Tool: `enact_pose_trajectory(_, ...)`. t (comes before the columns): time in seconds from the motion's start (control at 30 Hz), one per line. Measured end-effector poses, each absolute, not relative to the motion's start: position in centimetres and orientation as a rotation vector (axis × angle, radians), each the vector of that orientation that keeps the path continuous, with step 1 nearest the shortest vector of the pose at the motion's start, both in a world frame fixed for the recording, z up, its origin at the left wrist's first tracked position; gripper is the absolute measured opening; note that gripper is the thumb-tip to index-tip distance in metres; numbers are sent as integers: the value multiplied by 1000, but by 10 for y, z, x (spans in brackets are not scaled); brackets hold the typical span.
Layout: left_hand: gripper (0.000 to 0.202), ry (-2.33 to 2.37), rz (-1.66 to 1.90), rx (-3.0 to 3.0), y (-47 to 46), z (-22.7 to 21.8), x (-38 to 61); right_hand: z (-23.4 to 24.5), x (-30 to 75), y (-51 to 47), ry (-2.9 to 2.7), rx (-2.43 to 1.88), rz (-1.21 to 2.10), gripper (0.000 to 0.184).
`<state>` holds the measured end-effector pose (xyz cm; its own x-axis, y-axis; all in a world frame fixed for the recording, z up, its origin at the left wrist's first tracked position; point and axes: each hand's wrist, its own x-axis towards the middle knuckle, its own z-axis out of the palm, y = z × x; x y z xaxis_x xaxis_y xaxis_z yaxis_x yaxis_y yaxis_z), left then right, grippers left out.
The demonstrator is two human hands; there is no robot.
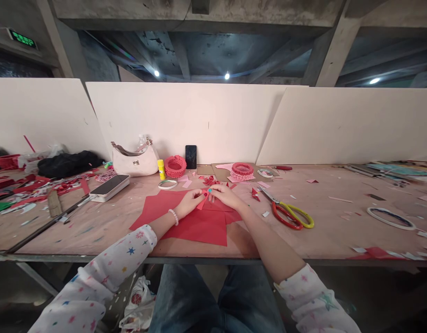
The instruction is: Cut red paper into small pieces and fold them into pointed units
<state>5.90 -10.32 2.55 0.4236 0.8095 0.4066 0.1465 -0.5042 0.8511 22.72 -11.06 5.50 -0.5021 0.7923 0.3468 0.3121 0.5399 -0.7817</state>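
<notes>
My left hand [188, 203] and my right hand [227, 196] meet above the wooden table, their fingertips pinching a small folded piece of red paper [202, 201] between them. A strip of it hangs below my fingers. Under my hands lie loose sheets of red paper [195, 228], overlapping. A beaded bracelet [173, 216] circles my left wrist. To the right of my right hand, a pair of scissors [288, 215] with red and yellow handles lies on the table, not touched.
Along the back stand a white handbag [135, 162], a yellow glue stick [161, 169], red paper-cut rings [175, 166] and a black phone [190, 156]. Paper scraps and tape rolls [391, 218] lie about. Pale boards rise behind the table.
</notes>
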Motion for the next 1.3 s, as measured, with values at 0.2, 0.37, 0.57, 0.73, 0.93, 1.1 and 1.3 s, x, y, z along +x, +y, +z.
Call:
enact_pose_trajectory(0.2,30,826,1079,1926,-102,24,59,55,226,-110,-2088,-908,774,11)
enact_pose_trajectory(0.37,29,778,1033,1897,-104,23,58,54,227,-108,-2065,-901,792,11)
enact_pose_trajectory(0.57,32,799,944,1927,-105,23,58,52,229,-105,-2037,-912,790,11)
enact_pose_trajectory(0.73,33,878,966,1961,-102,21,58,52,229,-105,-2026,-928,811,10)
enact_pose_trajectory(0.93,30,887,967,1972,-102,20,58,51,229,-104,-2021,-913,835,10)
enact_pose_trajectory(1.1,27,878,952,1957,-101,19,57,52,230,-105,-2031,-911,869,10)
enact_pose_trajectory(1.3,26,858,958,1947,-103,21,58,51,232,-103,-2020,-937,862,21)
